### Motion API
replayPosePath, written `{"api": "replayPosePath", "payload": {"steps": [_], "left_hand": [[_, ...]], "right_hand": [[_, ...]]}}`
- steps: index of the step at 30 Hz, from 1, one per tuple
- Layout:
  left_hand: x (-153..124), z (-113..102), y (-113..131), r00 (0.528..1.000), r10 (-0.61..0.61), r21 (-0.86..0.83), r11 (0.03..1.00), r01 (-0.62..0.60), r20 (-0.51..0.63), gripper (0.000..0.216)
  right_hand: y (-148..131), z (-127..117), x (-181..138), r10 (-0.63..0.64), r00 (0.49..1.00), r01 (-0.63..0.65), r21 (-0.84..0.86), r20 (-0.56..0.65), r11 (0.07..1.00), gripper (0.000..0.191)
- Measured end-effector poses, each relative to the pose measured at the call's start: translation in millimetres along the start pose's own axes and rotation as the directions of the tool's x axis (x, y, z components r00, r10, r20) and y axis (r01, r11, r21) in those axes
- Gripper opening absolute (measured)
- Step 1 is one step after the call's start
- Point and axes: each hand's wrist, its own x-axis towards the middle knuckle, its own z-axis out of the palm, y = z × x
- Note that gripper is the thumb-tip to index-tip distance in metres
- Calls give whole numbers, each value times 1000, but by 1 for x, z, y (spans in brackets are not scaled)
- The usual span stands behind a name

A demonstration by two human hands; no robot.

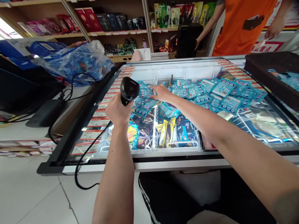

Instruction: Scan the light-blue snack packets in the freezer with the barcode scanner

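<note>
Wrapped round a black barcode scanner (130, 88), my left hand (118, 110) holds it upright over the left part of the chest freezer's glass top. The scanner's cord hangs down past the freezer's front edge. My right hand (162, 92) reaches across to small blue packets (146, 91) lying on the glass, its thumb and fingers apart. The fingertips touch or hover just over one packet; I cannot tell whether they grip it. More blue packets (224, 88) are heaped loosely to the right. Under the glass lie wrapped ice creams (167, 132) in wire baskets.
A dark crate (272, 62) with blue packets stands at the right. Blue boxes and a clear plastic bag (81, 62) sit at the left beside a tangle of cables. Across the freezer stands a person in an orange apron (244, 28), before stocked shelves (112, 32).
</note>
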Motion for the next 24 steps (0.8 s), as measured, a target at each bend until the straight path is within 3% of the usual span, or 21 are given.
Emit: {"api": "replayPosePath", "payload": {"steps": [8,15,17,20,24], "left_hand": [[-2,2,6,994,85,16,996,-86,63,51],[-10,4,18,925,347,-36,938,-345,158,42],[-12,5,22,898,405,-47,914,-403,171,41],[-15,7,25,870,461,-61,887,-457,175,40],[-17,11,27,861,478,-49,877,-478,173,40]], "right_hand": [[29,-19,-15,111,994,-113,165,18,980,84],[66,-42,-46,73,984,-25,280,-161,960,86],[80,-41,-56,89,972,-3,369,-217,929,84],[93,-32,-67,93,974,25,505,-206,863,80],[91,-25,-75,43,973,85,527,-225,846,73]]}}
